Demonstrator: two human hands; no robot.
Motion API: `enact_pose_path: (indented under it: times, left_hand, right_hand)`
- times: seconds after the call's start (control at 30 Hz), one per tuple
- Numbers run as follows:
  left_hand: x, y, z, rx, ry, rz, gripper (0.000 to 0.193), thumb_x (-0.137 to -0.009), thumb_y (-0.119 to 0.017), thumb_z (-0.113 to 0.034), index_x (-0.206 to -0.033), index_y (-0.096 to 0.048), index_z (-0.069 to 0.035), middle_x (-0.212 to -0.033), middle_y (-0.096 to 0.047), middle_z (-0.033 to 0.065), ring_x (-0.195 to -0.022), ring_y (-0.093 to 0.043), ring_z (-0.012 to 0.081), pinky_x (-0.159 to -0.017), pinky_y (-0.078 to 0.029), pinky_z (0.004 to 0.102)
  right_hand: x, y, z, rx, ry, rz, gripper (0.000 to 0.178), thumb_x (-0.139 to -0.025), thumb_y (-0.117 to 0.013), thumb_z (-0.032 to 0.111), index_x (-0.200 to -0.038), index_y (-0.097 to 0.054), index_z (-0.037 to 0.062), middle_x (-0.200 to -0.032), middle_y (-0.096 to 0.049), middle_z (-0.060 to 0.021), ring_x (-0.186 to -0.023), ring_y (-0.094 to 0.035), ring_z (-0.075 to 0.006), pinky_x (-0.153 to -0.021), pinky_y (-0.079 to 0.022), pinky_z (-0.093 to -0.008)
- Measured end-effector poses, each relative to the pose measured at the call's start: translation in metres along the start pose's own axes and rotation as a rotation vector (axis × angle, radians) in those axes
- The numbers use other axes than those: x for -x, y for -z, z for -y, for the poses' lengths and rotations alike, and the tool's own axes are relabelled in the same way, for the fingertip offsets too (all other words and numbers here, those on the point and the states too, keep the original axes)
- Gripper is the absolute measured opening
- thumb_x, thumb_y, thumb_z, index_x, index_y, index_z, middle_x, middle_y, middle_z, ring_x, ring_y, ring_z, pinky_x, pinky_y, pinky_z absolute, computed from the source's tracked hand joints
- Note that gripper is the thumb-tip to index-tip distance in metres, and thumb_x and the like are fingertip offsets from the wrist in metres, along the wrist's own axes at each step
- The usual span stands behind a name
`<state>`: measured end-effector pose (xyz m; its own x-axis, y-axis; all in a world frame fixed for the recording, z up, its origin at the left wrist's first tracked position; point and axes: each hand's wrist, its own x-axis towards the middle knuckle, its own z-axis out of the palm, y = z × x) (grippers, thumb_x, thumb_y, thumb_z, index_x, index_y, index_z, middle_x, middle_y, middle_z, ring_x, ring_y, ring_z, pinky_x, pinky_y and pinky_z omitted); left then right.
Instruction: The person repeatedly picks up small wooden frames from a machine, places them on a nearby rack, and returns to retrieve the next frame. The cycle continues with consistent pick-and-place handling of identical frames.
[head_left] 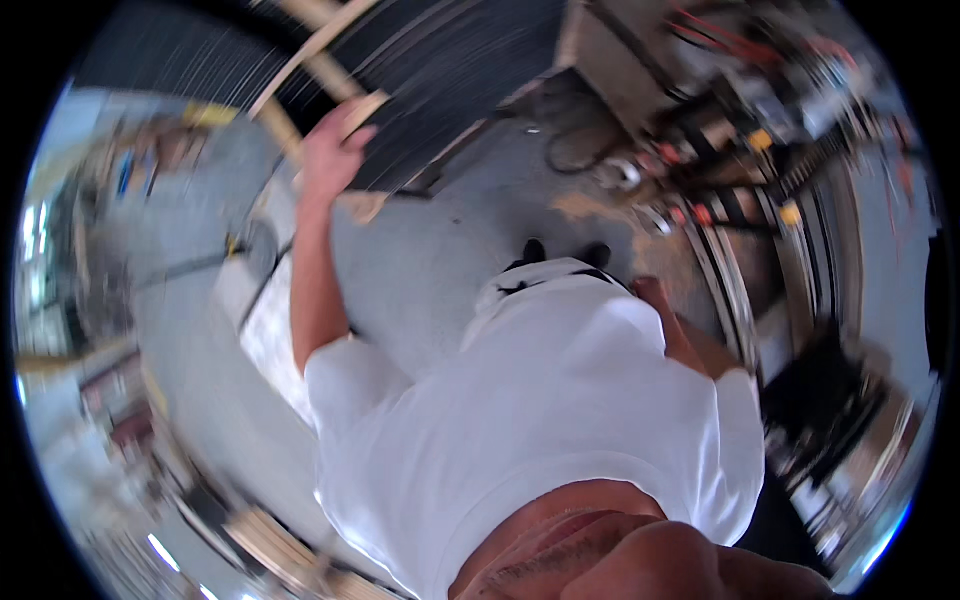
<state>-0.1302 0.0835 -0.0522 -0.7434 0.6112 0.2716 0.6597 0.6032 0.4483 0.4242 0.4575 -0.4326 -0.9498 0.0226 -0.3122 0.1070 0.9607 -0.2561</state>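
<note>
Stretched out to the far left, my left hand (335,150) is closed round a short pale piece of wood (366,112). Motion blur hides whether this piece is loose or part of the wooden frame (325,45) beside it. Large dark panels (455,75) with light wooden edges lie just beyond and to the right of that hand. My right hand (650,291) hangs low by my hip, partly behind my white shirt. Its fingers are blurred, and nothing can be made out in them.
On the right stands a blurred workbench or rack (720,190) with tools, cables and metal rails. A pale board (280,340) lies to the left. Stacked wooden strips (270,545) are at the lower left. Sawdust (590,208) covers part of the grey floor (430,260).
</note>
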Motion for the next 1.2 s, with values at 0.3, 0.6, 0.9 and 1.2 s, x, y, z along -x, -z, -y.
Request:
enact_pose_path:
  times: [0.3,0.6,0.9,1.2]
  left_hand:
    - [0.039,-0.033,-0.102,0.332,-0.035,-0.548,0.03,-0.091,-0.064,-0.021,-0.111,-0.063,0.002,-0.109,-0.065,0.0157,-0.097,-0.064,0.0245,-0.083,-0.052,0.034]
    - [0.04,-0.23,-0.248,0.725,-0.247,0.654,0.023,-0.088,-0.065,-0.012,-0.108,-0.065,-0.001,-0.098,-0.067,0.0084,-0.085,-0.063,0.0157,-0.077,-0.05,0.0283]
    - [-0.004,-0.32,-0.386,0.789,-0.324,0.924,0.025,-0.089,-0.065,-0.015,-0.11,-0.064,0.0,-0.092,-0.068,0.0065,-0.084,-0.063,0.0115,-0.078,-0.051,0.0261]
    - [-0.163,-0.459,-0.602,1.237,0.078,0.856,0.032,-0.095,-0.059,-0.023,-0.115,-0.06,0.002,-0.106,-0.065,0.0109,-0.091,-0.064,0.0158,-0.08,-0.054,0.0291]
  right_hand:
    - [0.115,0.146,0.01,-0.502,-1.276,-0.839,0.024,-0.078,-0.064,0.02,-0.098,-0.067,0.0066,-0.086,-0.068,-0.0153,-0.078,-0.064,-0.0314,-0.072,-0.051,-0.0383]
    - [0.354,0.11,0.077,0.042,-2.076,-0.513,0.035,-0.078,-0.062,0.03,-0.105,-0.062,0.008,-0.108,-0.063,-0.0166,-0.101,-0.059,-0.0381,-0.085,-0.048,-0.0473]
    - [0.341,0.101,0.037,-0.187,-2.059,-0.753,0.03,-0.083,-0.06,0.022,-0.111,-0.063,0.0105,-0.098,-0.068,-0.0157,-0.094,-0.063,-0.0341,-0.08,-0.049,-0.0453]
    - [0.284,0.252,-0.114,-0.657,-1.441,-1.479,0.032,-0.083,-0.063,0.004,-0.115,-0.065,0.0056,-0.084,-0.063,-0.0061,-0.079,-0.059,-0.0157,-0.075,-0.047,-0.0275]
